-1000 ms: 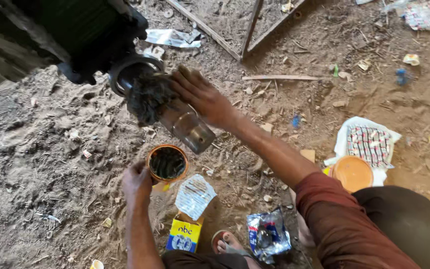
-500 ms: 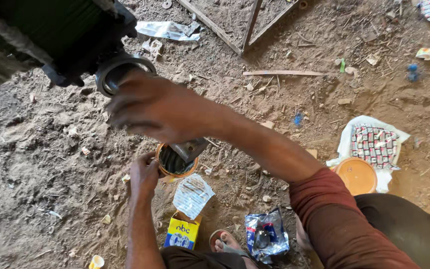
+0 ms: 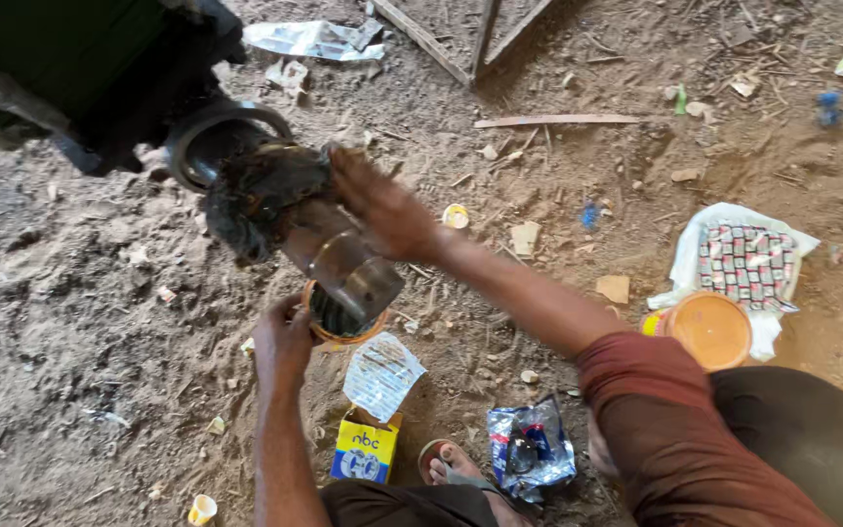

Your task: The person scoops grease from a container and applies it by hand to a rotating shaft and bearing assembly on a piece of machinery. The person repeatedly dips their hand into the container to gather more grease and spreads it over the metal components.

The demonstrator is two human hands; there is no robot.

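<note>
1. A greasy metal shaft (image 3: 329,249) sticks out from a dark machine (image 3: 80,73) at the upper left. Its thick end is caked in black grease and its bare steel end points down toward the middle of the view.
2. The right hand (image 3: 382,210) lies flat against the greased part of the shaft, fingers spread and pressed on it, not closed around it.
3. Right under the shaft's lower end is a small round tin (image 3: 339,322) with an orange rim and dark grease inside. The shaft tip overlaps it in the view, and I cannot tell whether the two touch.
4. The left hand (image 3: 283,342) grips the tin by its left edge, fingers curled on the rim, holding it just above the dirt floor (image 3: 70,322).
5. Just below the tin, a white printed leaflet (image 3: 381,373) rests on a small yellow and blue box (image 3: 365,449).
6. Beside the box are a sandalled foot (image 3: 451,468) and a crumpled foil packet (image 3: 531,447).
7. Well to the right, an orange lid (image 3: 709,330) lies on a white patterned bag (image 3: 743,259).
8. Scraps of paper and thin wooden sticks (image 3: 553,120) are scattered over the ground farther up.
</note>
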